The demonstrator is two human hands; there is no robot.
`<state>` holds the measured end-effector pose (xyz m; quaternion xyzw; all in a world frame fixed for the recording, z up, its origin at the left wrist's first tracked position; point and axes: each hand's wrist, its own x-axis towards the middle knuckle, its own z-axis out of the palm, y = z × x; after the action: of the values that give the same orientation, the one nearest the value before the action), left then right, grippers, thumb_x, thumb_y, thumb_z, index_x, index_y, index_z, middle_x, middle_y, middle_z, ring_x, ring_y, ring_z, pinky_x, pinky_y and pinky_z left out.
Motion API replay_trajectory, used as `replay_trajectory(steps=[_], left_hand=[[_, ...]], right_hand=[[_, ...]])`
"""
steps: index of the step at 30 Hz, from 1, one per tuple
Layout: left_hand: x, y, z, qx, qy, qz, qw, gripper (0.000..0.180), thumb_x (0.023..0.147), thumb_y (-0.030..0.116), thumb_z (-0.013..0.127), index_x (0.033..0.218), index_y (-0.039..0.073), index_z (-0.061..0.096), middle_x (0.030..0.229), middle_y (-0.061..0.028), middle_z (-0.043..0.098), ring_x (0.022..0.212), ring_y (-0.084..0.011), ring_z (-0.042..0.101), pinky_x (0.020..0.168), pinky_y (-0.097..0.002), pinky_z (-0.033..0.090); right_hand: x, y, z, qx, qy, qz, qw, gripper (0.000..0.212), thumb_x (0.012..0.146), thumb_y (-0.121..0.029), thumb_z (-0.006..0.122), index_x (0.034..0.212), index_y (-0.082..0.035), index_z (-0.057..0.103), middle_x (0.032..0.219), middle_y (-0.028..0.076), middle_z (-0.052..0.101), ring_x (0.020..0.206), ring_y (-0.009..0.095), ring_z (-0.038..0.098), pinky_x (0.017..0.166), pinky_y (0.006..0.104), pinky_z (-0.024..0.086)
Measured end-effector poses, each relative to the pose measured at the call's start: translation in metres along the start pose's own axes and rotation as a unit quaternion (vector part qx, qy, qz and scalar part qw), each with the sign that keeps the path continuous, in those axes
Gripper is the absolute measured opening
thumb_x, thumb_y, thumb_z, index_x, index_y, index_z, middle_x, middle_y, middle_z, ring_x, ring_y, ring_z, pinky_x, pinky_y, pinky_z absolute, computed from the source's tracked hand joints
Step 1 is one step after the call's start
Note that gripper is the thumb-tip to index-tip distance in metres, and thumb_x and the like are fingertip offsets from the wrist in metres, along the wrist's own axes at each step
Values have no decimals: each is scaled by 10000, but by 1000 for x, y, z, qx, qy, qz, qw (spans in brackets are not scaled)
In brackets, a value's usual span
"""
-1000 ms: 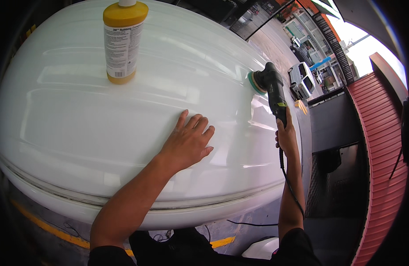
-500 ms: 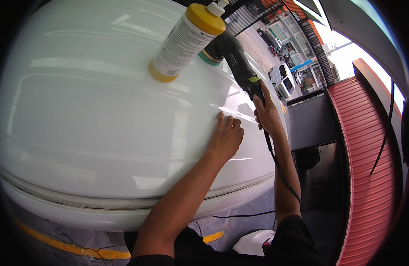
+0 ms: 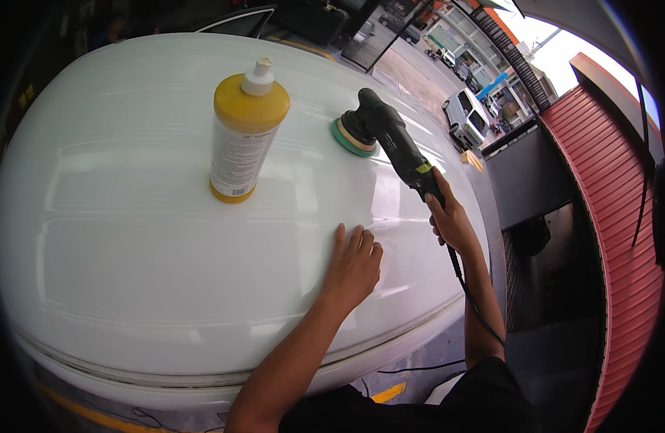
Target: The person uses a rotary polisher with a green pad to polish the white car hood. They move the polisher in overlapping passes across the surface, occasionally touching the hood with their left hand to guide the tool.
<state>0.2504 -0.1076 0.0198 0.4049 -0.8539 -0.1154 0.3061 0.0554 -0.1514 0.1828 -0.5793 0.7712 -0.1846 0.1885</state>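
Observation:
My right hand [image 3: 453, 215] is closed round the rear handle of a black polisher [image 3: 397, 141] with a yellow-green band. Its round pad [image 3: 352, 141], green at the rim, rests on the white car roof [image 3: 152, 267]. A black cord [image 3: 458, 270] runs from the handle's end down along my right forearm. My left hand [image 3: 354, 265] lies on the roof with fingers stretched out and holds nothing. Ahead and left of it stands an upright yellow bottle [image 3: 250, 137] with a white label and a white cap.
A grooved trim strip [image 3: 202, 380] runs along the roof's near edge. Beneath it, cords lie on the grey floor beside a yellow line [image 3: 390, 393]. A red corrugated panel [image 3: 599, 216] rises at the right. Farther off, a white van [image 3: 466, 117] is parked outside.
The view has tilted and pulled back, so bottle, polisher and hands appear lower. My left hand's fingers have straightened and spread on the roof. My right hand keeps hold of the polisher.

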Motion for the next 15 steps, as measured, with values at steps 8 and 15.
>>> replay_trajectory(steps=[8, 15], left_hand=[[-18, -7, -30, -46, -53, -22, 997, 512, 943, 308, 771, 1358, 32, 653, 1451, -197, 543, 1479, -346, 427, 1283, -634, 208], [-18, -19, -35, -51, -65, -14, 996, 533, 906, 288, 809, 1347, 39, 643, 1460, -195, 516, 1492, -351, 417, 1280, -628, 232]], right_hand=[[-11, -22, 11, 16, -54, -42, 998, 677, 1119, -256, 569, 1718, -293, 257, 750, 85, 629, 641, 169, 614, 657, 393, 538], [6, -64, 67, -45, -101, -182, 977, 722, 1096, -256, 596, 1714, -296, 223, 869, 225, 707, 746, 413, 712, 717, 504, 544]])
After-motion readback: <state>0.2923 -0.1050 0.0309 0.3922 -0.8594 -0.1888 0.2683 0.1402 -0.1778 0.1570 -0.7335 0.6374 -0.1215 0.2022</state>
